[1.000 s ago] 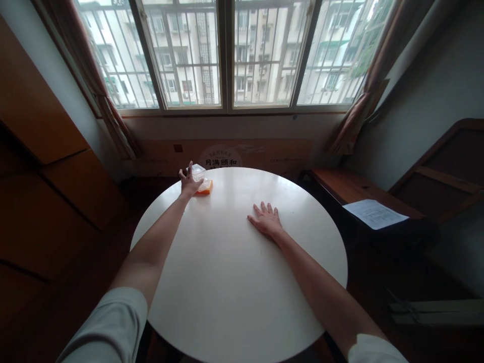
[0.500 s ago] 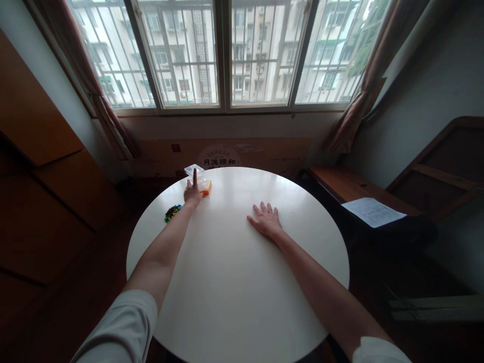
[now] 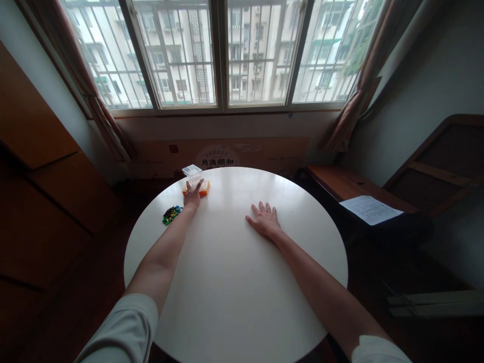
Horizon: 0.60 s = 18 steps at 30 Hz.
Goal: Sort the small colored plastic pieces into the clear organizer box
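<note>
My left hand (image 3: 192,196) reaches to the far left of the round white table (image 3: 234,282). It is at the near side of a small box with an orange base (image 3: 205,188) and a clear plastic lid (image 3: 192,170) that stands raised behind. Its thumb and fingers are apart over the box, partly covering it; whether they touch it I cannot tell. A pile of small multicoloured pieces (image 3: 172,215), mostly green and dark, lies left of my left wrist. On the tabletop my right hand (image 3: 264,220) rests flat, fingers spread, holding nothing.
Beyond the table, a long cardboard box (image 3: 280,151) with printed characters leans under the barred window (image 3: 253,55). To the right is a low wooden bench (image 3: 333,176) with a sheet of paper (image 3: 370,209). Wooden cabinets (image 3: 45,201) stand at the left.
My left hand's raised index finger has come down, and more of the orange base shows to its left. My right hand stays in place. The view has shifted slightly.
</note>
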{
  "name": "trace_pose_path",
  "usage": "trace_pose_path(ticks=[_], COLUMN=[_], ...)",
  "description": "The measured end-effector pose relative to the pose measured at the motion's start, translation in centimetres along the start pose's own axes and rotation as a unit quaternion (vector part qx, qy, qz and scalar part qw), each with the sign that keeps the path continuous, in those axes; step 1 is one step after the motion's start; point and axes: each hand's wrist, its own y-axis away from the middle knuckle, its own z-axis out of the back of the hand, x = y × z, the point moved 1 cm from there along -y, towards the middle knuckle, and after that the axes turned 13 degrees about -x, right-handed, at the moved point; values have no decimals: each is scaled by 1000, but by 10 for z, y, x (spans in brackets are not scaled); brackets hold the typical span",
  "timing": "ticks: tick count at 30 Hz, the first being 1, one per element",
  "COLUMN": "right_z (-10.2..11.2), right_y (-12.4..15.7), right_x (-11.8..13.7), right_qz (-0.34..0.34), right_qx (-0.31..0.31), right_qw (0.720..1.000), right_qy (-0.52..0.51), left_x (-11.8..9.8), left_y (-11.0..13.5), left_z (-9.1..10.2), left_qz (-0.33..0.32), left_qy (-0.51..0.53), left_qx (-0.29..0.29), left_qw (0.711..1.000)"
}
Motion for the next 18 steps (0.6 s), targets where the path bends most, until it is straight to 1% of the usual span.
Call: trace_pose_path(ticks=[4, 7, 10, 14, 18], right_z=[-1, -2, -2, 0, 1], right_y=[0, 0, 0, 0, 1], right_x=[0, -1, -2, -2, 0], right_qz=[0, 1, -2, -3, 0], right_qx=[-3, -4, 0, 0, -7], right_qw=[1000, 1000, 1000, 1000, 1000], right_qy=[-1, -1, -4, -10, -15], left_x=[3, 5, 7, 7, 5], left_y=[-2, -5, -6, -1, 9], left_z=[0, 1, 1, 3, 5], left_qz=[-12, -39, -63, -90, -90], left_qy=[-31, -59, -62, -66, -41], left_qx=[-3, -15, -27, -41, -30], left_qw=[999, 997, 996, 993, 995])
